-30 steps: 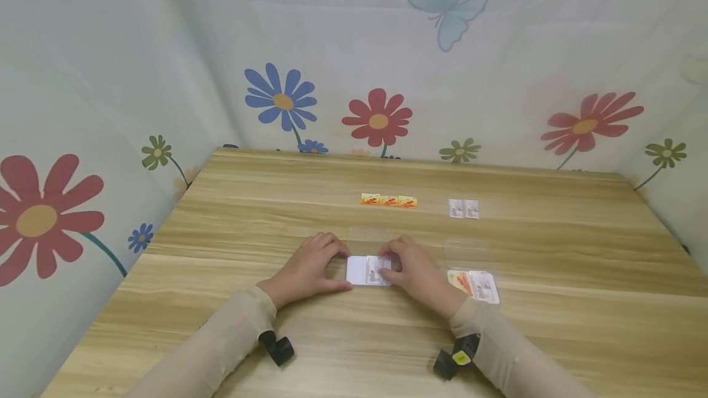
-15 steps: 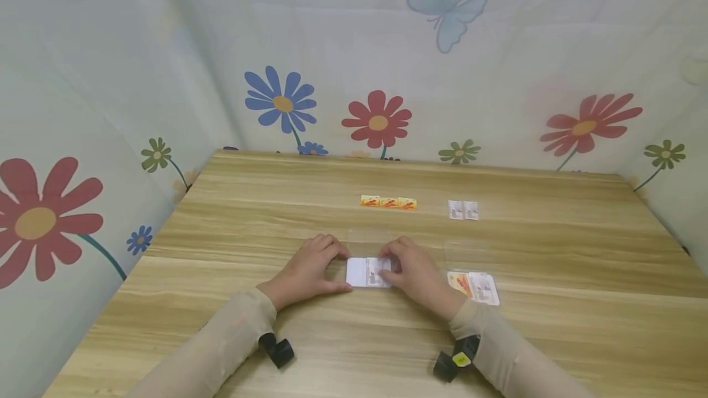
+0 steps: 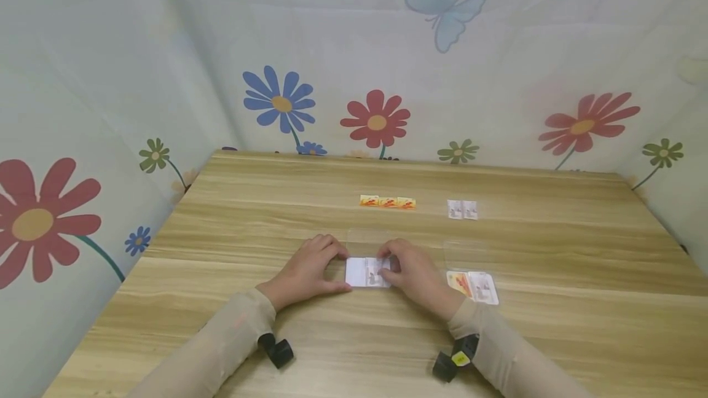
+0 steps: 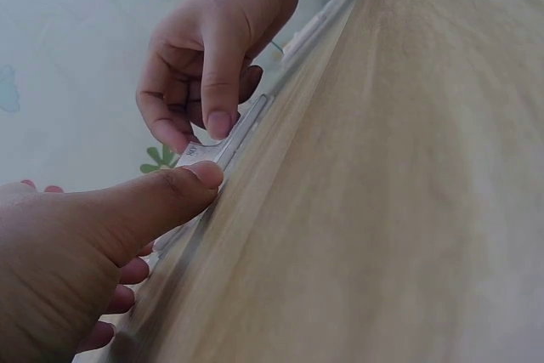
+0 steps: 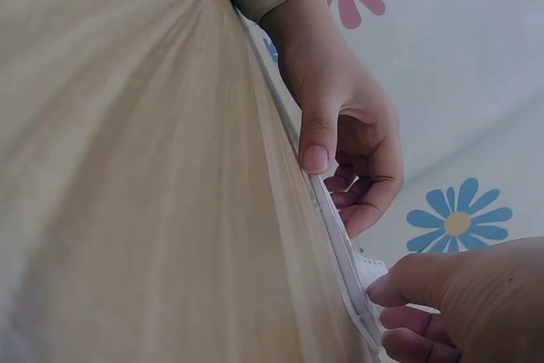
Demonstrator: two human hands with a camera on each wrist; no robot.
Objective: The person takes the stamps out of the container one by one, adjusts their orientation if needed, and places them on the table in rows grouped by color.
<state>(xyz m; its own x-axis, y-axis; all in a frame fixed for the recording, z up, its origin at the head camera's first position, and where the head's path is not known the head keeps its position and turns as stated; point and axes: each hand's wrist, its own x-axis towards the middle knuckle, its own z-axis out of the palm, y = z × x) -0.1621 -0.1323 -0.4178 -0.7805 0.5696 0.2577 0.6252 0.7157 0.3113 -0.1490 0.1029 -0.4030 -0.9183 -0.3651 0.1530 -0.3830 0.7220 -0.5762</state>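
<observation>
A shallow clear plastic case with a white bottom [image 3: 355,272] lies on the wooden table in front of me, its clear lid [image 3: 362,238] folded back behind it. My left hand [image 3: 310,266] grips the case's left end, thumb at the near corner and fingers at the far one. On the right half of the case is a small greyish printed card [image 3: 374,271], which my right hand [image 3: 412,272] pinches at its right side. In the left wrist view the edge of this card [image 4: 194,154] stands slightly raised under the right fingertips. The right fingers hide the case's right end.
Another open clear case [image 3: 483,288] lies to the right, holding an orange card and a greyish card. Behind, a row of 3 orange cards [image 3: 388,202] and 2 greyish cards [image 3: 462,209] lie flat. A flowered curtain [image 3: 332,29] encloses the table's [image 3: 265,201] back and sides.
</observation>
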